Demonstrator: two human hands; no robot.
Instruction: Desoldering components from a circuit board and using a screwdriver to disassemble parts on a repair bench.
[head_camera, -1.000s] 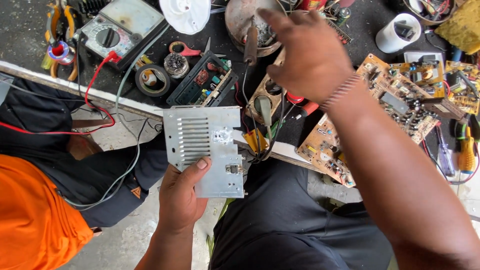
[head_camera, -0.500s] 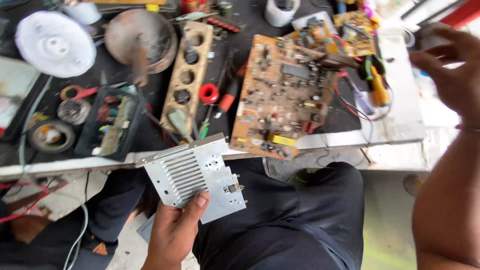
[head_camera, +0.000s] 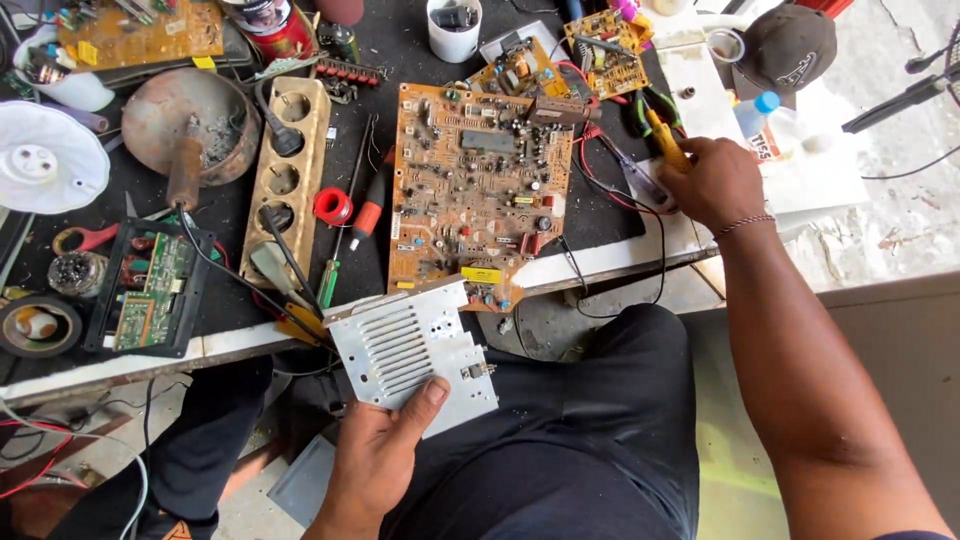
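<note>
So I've got the finned metal plate (head_camera: 412, 355) pinched in my left hand (head_camera: 378, 462), thumb on top near the lower edge, held over my lap just below the table (head_camera: 600, 262) edge. It looks like a heatsink bracket, slotted on one half, a small fitting on the right edge. My right hand (head_camera: 712, 182) is out at the far right of the table, closed around a yellow-handled tool (head_camera: 665, 140); I can't tell from here whether it's a screwdriver or cutters, because my fingers cover most of it.

Step-wise, I'd call this the tool-fetching bit: part in one grip, tool in the other, the two well apart. The next move probably needs the tool brought over to the plate, and my left grip turned so whatever fastener sits on it faces up. The red leads (head_camera: 605, 170) run right beside my right hand, so snagging them is my worry.

The count of what's around:
- one big orange circuit board (head_camera: 470, 190) in the middle, its lower corner just beside the plate
- two smaller boards behind it, plus one more at top left
- one cream socket strip (head_camera: 285, 165) with four round holes
- one rusty metal bowl (head_camera: 190, 125)
- one white cup (head_camera: 455, 30)
- one dark cap (head_camera: 790, 45) at top right
- one black module with a green board (head_camera: 150, 290) on the left
- one tape roll (head_camera: 38, 325) at the far left edge
</note>
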